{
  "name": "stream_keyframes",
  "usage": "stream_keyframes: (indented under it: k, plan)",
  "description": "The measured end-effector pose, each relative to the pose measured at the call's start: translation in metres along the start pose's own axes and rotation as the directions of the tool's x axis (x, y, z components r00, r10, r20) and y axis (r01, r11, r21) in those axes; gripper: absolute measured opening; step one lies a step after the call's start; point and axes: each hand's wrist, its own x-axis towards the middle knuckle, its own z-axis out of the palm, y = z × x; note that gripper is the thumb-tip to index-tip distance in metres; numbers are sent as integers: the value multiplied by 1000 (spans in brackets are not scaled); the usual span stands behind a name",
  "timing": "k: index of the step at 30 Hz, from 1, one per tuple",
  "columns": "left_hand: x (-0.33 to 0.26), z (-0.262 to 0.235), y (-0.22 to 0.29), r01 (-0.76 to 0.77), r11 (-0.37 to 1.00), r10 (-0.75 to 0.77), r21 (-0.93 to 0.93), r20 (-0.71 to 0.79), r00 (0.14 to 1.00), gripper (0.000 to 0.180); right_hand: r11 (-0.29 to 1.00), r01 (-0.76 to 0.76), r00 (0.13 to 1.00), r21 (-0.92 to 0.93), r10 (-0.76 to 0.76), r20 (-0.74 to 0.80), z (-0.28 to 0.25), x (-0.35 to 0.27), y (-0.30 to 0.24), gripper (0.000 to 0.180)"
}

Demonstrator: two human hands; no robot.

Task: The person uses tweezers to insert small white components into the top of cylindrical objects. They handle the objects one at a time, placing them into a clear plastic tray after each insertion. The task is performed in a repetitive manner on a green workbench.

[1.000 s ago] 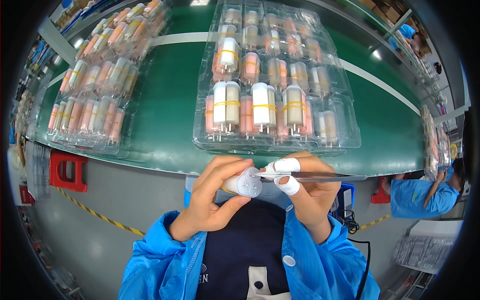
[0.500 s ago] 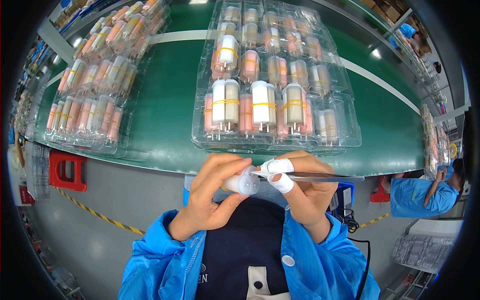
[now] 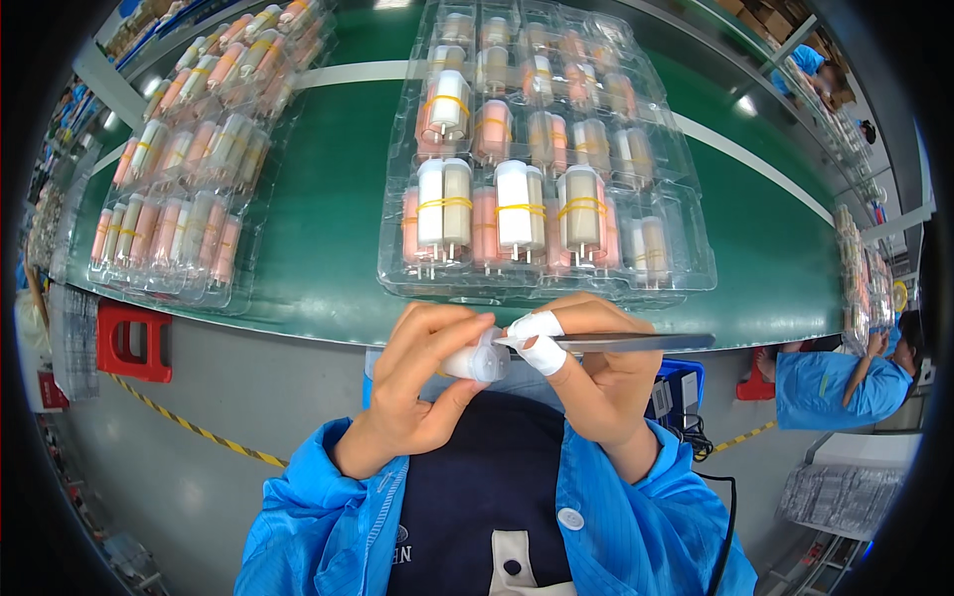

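My left hand (image 3: 412, 382) is closed round a short white cylinder (image 3: 461, 363) with a clear, frosted cap, its end tilted toward me. My right hand (image 3: 608, 382) pinches a pair of metal tweezers (image 3: 646, 343) between thumb and forefinger, both wrapped in white tape. The tips of the tweezers meet the rim of the cap; their exact contact is too small to make out. Beyond my hands, at the green table's near edge, stands a stack of clear plastic trays (image 3: 397, 276) with white, grey and pink cylinders (image 3: 513, 204) bundled by yellow bands, pins pointing down.
More loaded clear trays (image 3: 174, 283) stand at the left on the green table (image 3: 328, 228). Below its edge are a red stool (image 3: 134, 343) and a blue bin (image 3: 686, 372) with cables. A person in blue (image 3: 820, 387) sits at the right.
My right thumb and forefinger have drawn closer together, and the tweezers have shifted slightly left toward the cap. The cylinder in my left hand has turned and moved a little left.
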Motion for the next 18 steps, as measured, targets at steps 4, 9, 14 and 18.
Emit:
stream_keyframes:
  k: [4, 9, 14, 18]
  plan:
    - [2, 1, 0, -49, 996, 48, 71, 21, 999, 49, 997, -19, 995, -79, 26, 94, -7, 9, -6, 9]
    - [2, 2, -2, -145, 983, 135, 113, 93, 987, 48, 984, -136, 959, -115, 159, 233, -17, 21, -13, 8]
    - [1, -2, -2, -16, 1000, 17, -12, 82, 996, 45, 962, -241, 959, 128, 215, 187, -15, 19, -4, 9]
    - [-1, -4, 0, 104, 972, -95, -210, 52, 994, 45, 886, -167, 985, 432, 171, 30, -9, 5, 2, 13]
